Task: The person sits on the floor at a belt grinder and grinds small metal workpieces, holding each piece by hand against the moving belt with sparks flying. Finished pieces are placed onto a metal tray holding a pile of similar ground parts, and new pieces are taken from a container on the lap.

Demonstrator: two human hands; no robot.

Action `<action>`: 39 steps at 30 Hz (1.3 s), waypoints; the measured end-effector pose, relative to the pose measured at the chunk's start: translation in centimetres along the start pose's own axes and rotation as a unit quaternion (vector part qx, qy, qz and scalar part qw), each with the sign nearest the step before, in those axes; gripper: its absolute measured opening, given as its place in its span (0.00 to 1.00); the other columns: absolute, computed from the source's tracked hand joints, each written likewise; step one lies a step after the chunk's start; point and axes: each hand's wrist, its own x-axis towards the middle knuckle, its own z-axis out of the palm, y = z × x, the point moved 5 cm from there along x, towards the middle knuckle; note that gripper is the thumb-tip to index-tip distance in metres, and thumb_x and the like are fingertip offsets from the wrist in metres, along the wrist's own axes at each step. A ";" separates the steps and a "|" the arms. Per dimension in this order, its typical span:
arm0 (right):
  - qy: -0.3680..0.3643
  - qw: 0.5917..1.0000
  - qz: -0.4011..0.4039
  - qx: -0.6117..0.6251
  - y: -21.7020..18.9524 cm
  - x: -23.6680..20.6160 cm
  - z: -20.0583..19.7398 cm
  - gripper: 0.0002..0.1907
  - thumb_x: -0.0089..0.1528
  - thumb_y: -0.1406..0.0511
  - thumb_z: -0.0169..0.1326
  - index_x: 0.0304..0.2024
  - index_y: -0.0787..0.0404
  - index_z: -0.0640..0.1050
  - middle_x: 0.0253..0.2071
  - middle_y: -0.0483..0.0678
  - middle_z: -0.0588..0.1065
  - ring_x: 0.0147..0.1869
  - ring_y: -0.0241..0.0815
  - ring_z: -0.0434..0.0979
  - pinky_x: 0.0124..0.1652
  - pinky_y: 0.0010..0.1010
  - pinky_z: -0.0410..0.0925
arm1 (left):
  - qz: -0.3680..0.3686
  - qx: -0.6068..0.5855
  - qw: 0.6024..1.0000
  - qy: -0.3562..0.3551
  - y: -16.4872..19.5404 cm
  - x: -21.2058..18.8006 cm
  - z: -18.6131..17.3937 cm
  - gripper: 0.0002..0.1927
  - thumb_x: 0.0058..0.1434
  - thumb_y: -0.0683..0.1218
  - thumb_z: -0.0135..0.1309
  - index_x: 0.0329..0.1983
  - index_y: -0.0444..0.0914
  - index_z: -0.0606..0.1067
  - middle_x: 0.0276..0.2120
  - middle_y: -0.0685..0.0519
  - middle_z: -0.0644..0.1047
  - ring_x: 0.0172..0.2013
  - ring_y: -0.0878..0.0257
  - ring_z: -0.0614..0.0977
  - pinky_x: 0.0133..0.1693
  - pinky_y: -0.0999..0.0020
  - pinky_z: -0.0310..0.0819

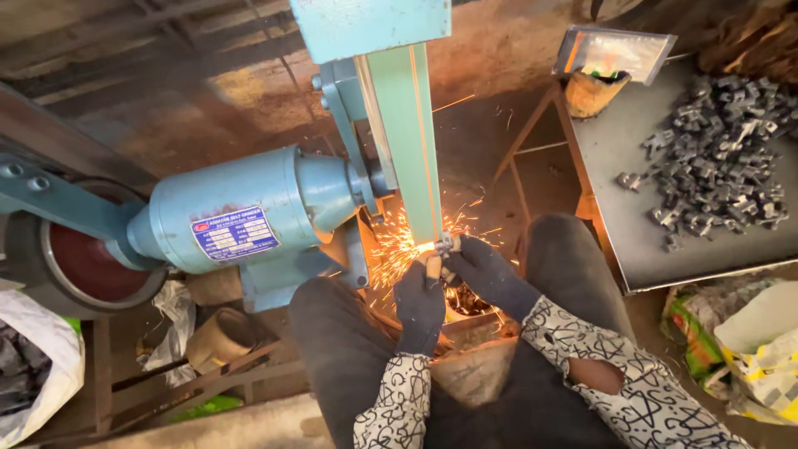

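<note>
Both my hands wear dark gloves. My left hand (419,301) and my right hand (489,271) together pinch a small metal piece (446,244) against the moving green belt (407,133) of a light blue belt grinder (249,208). Orange sparks (397,249) spray left and down from the contact point. My patterned sleeves and dark trousers show below the hands.
A grey metal tray (632,216) at the right holds a pile of several small metal pieces (721,141). A clear plastic packet (617,51) lies at its far corner. Bags (748,349) sit at lower right, a white sack (37,366) at lower left, a dark red wheel (91,266) at left.
</note>
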 end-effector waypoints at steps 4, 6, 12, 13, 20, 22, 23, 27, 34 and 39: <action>0.023 0.990 -0.080 -0.112 -3.3 -0.8 -1.4 0.13 0.66 0.65 0.52 0.50 0.64 0.79 0.37 0.49 0.80 0.39 0.36 0.81 0.38 0.32 0.71 | -0.075 0.055 0.994 -0.063 0.0 -0.1 -0.4 0.15 0.70 0.48 0.51 0.54 0.36 0.79 0.29 0.51 0.80 0.29 0.65 0.78 0.33 0.67 0.73; 0.002 0.978 0.020 -0.206 -3.8 -1.5 -1.7 0.14 0.64 0.62 0.58 0.49 0.62 0.80 0.33 0.51 0.79 0.34 0.39 0.79 0.37 0.33 0.71 | -0.012 -0.093 0.993 -0.067 0.9 -0.2 -0.2 0.16 0.71 0.47 0.51 0.58 0.34 0.76 0.42 0.52 0.80 0.42 0.66 0.79 0.45 0.69 0.73; -0.017 0.964 0.136 0.230 -4.0 -3.9 1.1 0.11 0.65 0.64 0.53 0.47 0.62 0.79 0.35 0.43 0.80 0.37 0.34 0.78 0.36 0.29 0.72 | -0.179 -0.285 0.940 -0.057 -1.3 -1.8 0.6 0.18 0.70 0.50 0.53 0.57 0.34 0.75 0.42 0.53 0.78 0.35 0.68 0.73 0.39 0.70 0.72; -0.048 0.917 0.212 0.335 -3.2 -4.2 2.0 0.10 0.66 0.64 0.51 0.47 0.61 0.78 0.34 0.42 0.80 0.35 0.34 0.78 0.35 0.29 0.71 | -0.217 -0.312 0.923 -0.062 -1.8 -1.8 0.8 0.19 0.69 0.50 0.53 0.57 0.35 0.75 0.40 0.53 0.78 0.31 0.67 0.71 0.35 0.68 0.72; 0.039 0.999 0.014 -0.004 -0.8 -0.6 0.1 0.11 0.68 0.63 0.51 0.46 0.64 0.79 0.34 0.46 0.80 0.35 0.34 0.76 0.37 0.29 0.70 | -0.105 -0.159 0.982 0.020 -3.7 0.7 0.0 0.16 0.71 0.49 0.52 0.48 0.30 0.79 0.33 0.54 0.81 0.32 0.69 0.79 0.36 0.73 0.75; 0.051 0.996 -0.034 -0.067 -0.6 -0.1 -0.4 0.11 0.66 0.63 0.52 0.46 0.64 0.78 0.36 0.46 0.80 0.39 0.34 0.79 0.40 0.31 0.71 | -0.102 -0.180 0.977 0.042 -4.3 0.6 0.3 0.15 0.69 0.48 0.53 0.46 0.30 0.78 0.32 0.55 0.82 0.32 0.68 0.81 0.37 0.72 0.77; 0.056 0.994 -0.023 -0.090 -0.2 -0.1 -0.7 0.11 0.67 0.63 0.53 0.45 0.65 0.78 0.36 0.48 0.79 0.39 0.36 0.79 0.41 0.32 0.71 | -0.093 -0.196 0.976 0.034 -4.4 0.6 0.8 0.14 0.70 0.47 0.53 0.46 0.29 0.78 0.33 0.54 0.81 0.33 0.69 0.80 0.37 0.71 0.76; 0.050 0.997 -0.002 -0.059 0.6 -0.6 -1.8 0.13 0.67 0.61 0.53 0.46 0.64 0.79 0.37 0.49 0.79 0.41 0.37 0.78 0.42 0.33 0.71 | -0.057 -0.145 0.986 0.055 -4.3 0.2 2.0 0.13 0.69 0.46 0.53 0.47 0.30 0.78 0.35 0.54 0.81 0.36 0.70 0.79 0.38 0.72 0.76; 0.061 0.994 0.064 0.063 1.0 -1.7 -2.7 0.15 0.66 0.62 0.51 0.53 0.60 0.77 0.38 0.46 0.80 0.40 0.35 0.78 0.42 0.32 0.72 | -0.055 -0.207 0.976 -0.029 -3.2 0.6 2.3 0.16 0.69 0.50 0.55 0.48 0.31 0.79 0.35 0.54 0.80 0.34 0.70 0.77 0.35 0.74 0.72; 0.063 0.973 -0.101 -0.199 -3.4 -3.5 -2.9 0.14 0.61 0.66 0.58 0.49 0.64 0.81 0.42 0.50 0.80 0.44 0.36 0.79 0.45 0.30 0.72 | -0.201 -0.227 0.953 -0.027 -2.8 -0.5 0.7 0.14 0.68 0.49 0.55 0.47 0.33 0.79 0.33 0.54 0.80 0.29 0.66 0.77 0.29 0.72 0.69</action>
